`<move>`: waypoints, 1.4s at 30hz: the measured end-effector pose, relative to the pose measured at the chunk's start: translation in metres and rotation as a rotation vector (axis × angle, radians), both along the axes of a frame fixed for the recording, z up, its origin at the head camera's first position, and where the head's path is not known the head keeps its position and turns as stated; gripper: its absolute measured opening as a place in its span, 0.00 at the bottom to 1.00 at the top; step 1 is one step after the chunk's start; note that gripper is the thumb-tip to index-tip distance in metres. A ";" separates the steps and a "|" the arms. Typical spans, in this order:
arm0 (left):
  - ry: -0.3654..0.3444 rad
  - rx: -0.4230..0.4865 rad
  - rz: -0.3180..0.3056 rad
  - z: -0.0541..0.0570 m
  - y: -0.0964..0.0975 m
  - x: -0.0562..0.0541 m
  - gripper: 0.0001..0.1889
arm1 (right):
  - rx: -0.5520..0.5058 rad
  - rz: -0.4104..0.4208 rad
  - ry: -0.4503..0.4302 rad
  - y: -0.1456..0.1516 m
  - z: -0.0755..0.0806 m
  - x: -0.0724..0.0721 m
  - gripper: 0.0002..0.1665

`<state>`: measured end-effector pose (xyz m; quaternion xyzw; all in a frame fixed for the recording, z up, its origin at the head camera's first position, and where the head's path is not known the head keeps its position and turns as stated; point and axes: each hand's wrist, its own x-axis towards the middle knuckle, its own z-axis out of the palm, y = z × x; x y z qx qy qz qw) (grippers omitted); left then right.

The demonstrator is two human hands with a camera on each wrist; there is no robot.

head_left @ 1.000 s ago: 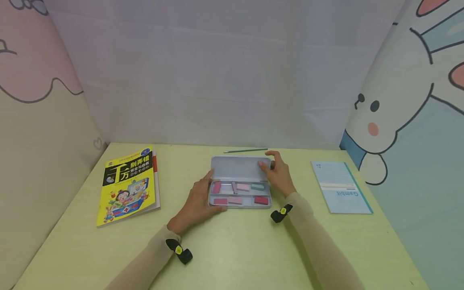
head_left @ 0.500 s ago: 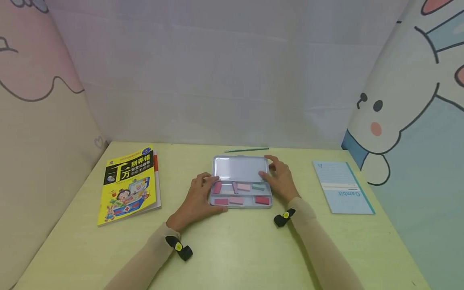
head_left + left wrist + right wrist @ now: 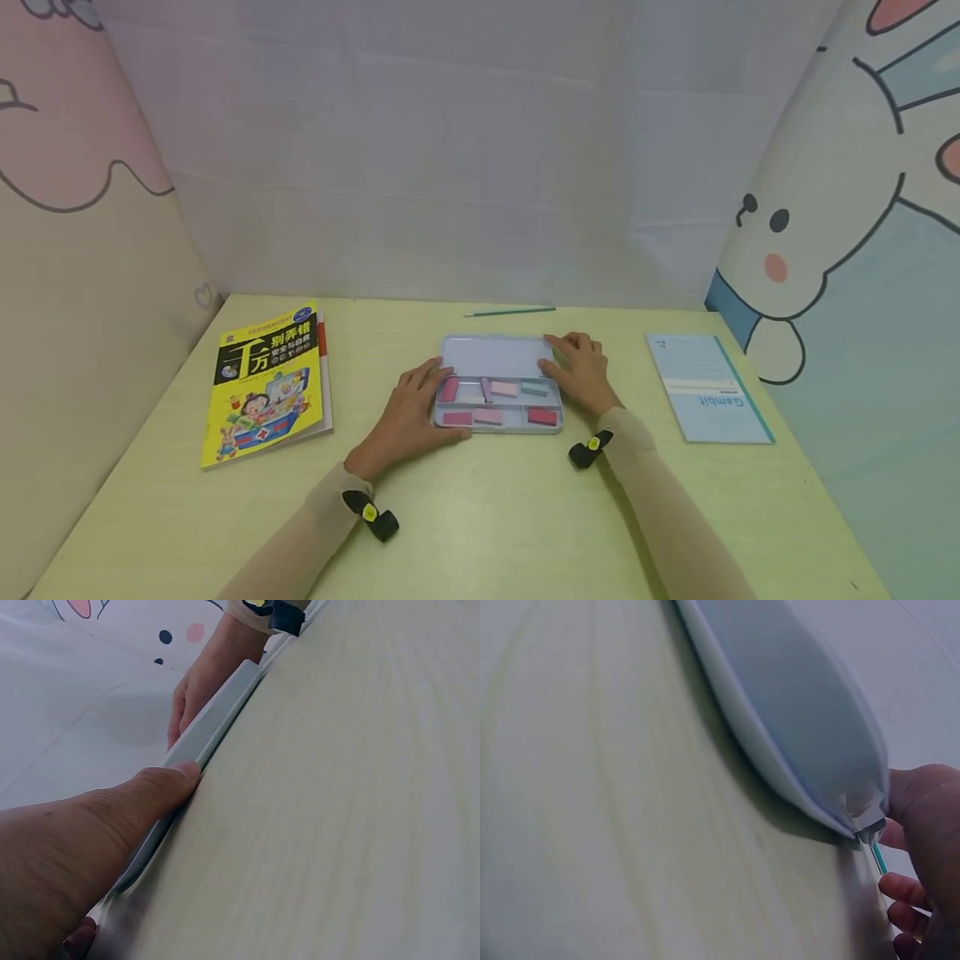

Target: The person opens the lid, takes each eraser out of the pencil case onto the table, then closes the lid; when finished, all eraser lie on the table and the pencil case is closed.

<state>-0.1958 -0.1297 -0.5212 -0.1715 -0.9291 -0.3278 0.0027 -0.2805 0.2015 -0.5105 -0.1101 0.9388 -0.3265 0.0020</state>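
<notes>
A pale metal pencil case lies in the middle of the table with its lid raised at the back. Several small pink, red and teal blocks, like erasers, lie in its two rows of compartments. My left hand grips the case's left end, thumb along the near edge and fingers by the hinge. At the lid's right edge, my right hand pinches it between thumb and index finger. The left wrist view shows the left thumb pressed on the case's front wall. In the right wrist view the lid stands tilted.
A yellow book lies at the left of the table, on top of another book or booklet. To the right is a light blue notebook. A green pencil lies behind the case, near the back edge and the white curtain.
The lid's far edge has come nearer, its tilt changing, and my right hand has moved slightly toward me with it. My left fingers have shifted onto the hinge corner; the case body stays put.
</notes>
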 end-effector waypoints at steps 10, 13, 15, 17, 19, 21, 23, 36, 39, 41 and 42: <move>0.005 -0.003 0.007 0.000 0.000 0.000 0.54 | -0.148 0.002 0.020 0.008 0.000 0.008 0.38; 0.003 -0.004 0.005 0.000 0.001 0.000 0.54 | -0.197 -0.007 0.017 0.012 0.002 0.016 0.35; 0.013 -0.007 0.005 0.000 0.001 -0.001 0.54 | -0.199 0.000 0.032 0.015 0.004 0.021 0.32; 0.015 -0.005 0.004 -0.001 0.001 -0.001 0.55 | -0.188 0.017 0.064 0.017 0.005 0.027 0.28; 0.017 -0.001 0.005 -0.001 0.002 0.000 0.55 | -0.173 0.040 0.097 0.018 0.006 0.032 0.26; 0.018 -0.001 0.004 -0.001 0.002 0.000 0.55 | -0.165 0.066 0.122 0.019 0.009 0.038 0.22; 0.019 -0.001 0.002 0.000 0.003 0.000 0.54 | -0.161 0.088 0.137 0.018 0.010 0.043 0.19; 0.020 -0.001 0.001 -0.001 0.000 0.001 0.54 | 0.015 0.173 0.286 -0.001 0.018 0.055 0.15; 0.021 -0.002 -0.003 -0.001 0.001 0.000 0.54 | 0.060 0.165 0.267 -0.004 0.020 0.055 0.15; 0.022 0.003 -0.005 0.000 0.001 0.000 0.55 | 0.081 0.160 0.258 -0.005 0.020 0.054 0.14; 0.024 0.003 -0.006 0.000 0.002 0.000 0.55 | 0.084 0.159 0.253 -0.005 0.021 0.054 0.14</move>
